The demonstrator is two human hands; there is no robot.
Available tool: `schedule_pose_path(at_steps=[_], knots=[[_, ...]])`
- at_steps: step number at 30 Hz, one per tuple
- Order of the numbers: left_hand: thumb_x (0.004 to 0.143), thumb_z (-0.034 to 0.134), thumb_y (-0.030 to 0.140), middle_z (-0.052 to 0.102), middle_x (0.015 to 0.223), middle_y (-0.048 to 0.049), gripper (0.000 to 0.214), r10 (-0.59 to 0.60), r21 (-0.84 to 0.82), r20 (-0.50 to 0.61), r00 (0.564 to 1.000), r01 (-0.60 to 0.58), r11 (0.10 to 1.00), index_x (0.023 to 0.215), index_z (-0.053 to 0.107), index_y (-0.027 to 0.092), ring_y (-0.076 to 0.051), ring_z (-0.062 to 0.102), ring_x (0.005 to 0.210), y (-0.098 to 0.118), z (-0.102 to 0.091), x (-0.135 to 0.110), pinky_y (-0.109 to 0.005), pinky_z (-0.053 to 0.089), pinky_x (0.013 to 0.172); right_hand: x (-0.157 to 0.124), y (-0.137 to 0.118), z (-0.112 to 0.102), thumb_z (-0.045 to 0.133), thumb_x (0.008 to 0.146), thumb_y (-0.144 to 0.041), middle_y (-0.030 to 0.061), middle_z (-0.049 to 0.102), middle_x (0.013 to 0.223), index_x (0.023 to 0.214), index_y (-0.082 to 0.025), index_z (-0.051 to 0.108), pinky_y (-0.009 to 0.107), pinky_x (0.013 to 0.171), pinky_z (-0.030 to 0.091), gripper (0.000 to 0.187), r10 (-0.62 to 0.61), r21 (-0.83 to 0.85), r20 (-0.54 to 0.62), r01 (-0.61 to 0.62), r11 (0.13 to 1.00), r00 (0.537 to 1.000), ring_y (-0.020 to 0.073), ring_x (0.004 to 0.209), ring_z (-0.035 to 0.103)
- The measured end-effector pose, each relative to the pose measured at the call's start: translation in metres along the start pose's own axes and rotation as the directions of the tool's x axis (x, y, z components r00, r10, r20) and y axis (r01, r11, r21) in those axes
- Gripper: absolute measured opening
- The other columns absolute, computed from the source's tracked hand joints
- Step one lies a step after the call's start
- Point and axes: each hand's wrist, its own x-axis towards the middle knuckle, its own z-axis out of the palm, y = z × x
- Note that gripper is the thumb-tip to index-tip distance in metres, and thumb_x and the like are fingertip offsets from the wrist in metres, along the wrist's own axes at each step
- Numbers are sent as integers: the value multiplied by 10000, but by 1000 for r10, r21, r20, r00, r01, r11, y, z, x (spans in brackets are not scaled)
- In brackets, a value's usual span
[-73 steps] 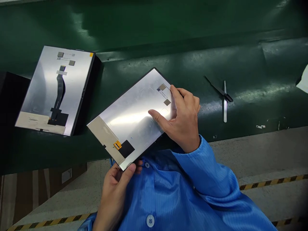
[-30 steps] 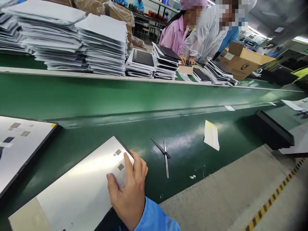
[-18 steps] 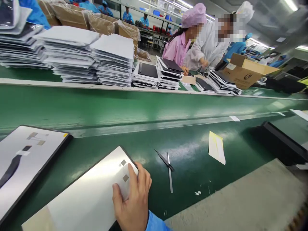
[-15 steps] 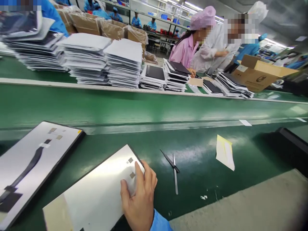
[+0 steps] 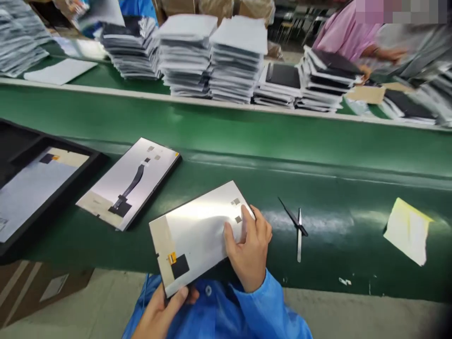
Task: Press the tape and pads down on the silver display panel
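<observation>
A flat rectangular display panel with a silver metallic back (image 5: 197,230) is held between both hands at the near edge of the long green bench (image 5: 335,197), in front of a blue buttoned jacket (image 5: 197,315). The left hand (image 5: 162,306) pinches its near left corner, thumb on top and fingers beneath. The right hand (image 5: 249,249) grips its right end, thumb and forefinger spread on the silver back, the other fingers over the edge. The panel's left end has a beige band, with an orange connector tab (image 5: 172,258) and a black square patch (image 5: 180,267) beside it.

To the left, well apart from the hands, lies a second silver panel with a black ribbon cable (image 5: 136,180); farther left, a silver panel (image 5: 38,188) sits in a black tray (image 5: 97,157).

Right of the hands, slim black tweezers (image 5: 293,216) lie crossed with slim silver tweezers (image 5: 299,240). Farther right is a white and yellow paper sheet (image 5: 407,230). Tall white stacks (image 5: 238,59) line the far ledge; at far right, a pink sleeve (image 5: 353,33) shows, though blur there makes that person's hands hard to read.
</observation>
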Motion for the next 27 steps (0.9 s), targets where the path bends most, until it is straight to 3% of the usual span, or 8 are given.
schedule_pose_path(at_steps=[3, 8, 22, 27], knots=[[820, 653, 758, 780, 967, -111, 588, -47, 80, 111, 993, 38, 996, 974, 770, 203, -307, 710, 984, 0, -13, -1, -430, 557, 972, 2, -2, 0, 666, 943, -434, 175, 575, 1422, 1358, -175, 615, 540, 1055, 455, 492, 10, 6, -17, -10, 1000, 1000, 327, 1253, 560], [893, 585, 716, 759, 1016, -93, 525, -68, 144, 171, 983, 43, 989, 986, 749, 225, -282, 682, 1038, 3, -21, -6, -400, 512, 1014, 2, -5, -1, 677, 937, -429, 162, 576, 1431, 1370, -185, 613, 532, 1071, 452, 501, 42, 20, 7, -42, 999, 999, 319, 1274, 552], [866, 641, 675, 686, 710, -43, 475, -54, 142, 82, 995, 42, 989, 755, 664, 213, -190, 624, 697, 27, -5, -13, -288, 534, 714, 4, -8, 0, 726, 887, -404, 150, 619, 1380, 1359, -175, 618, 521, 1106, 440, 535, 23, 12, -11, -22, 1000, 1000, 314, 1286, 586], [878, 608, 684, 666, 657, -38, 501, -61, 202, 81, 995, 44, 979, 709, 668, 216, -182, 610, 675, 35, -3, -13, -274, 534, 714, 4, -10, 2, 711, 893, -417, 156, 629, 1372, 1358, -160, 622, 513, 1117, 429, 539, 25, -9, -15, -25, 1000, 1000, 321, 1300, 586]])
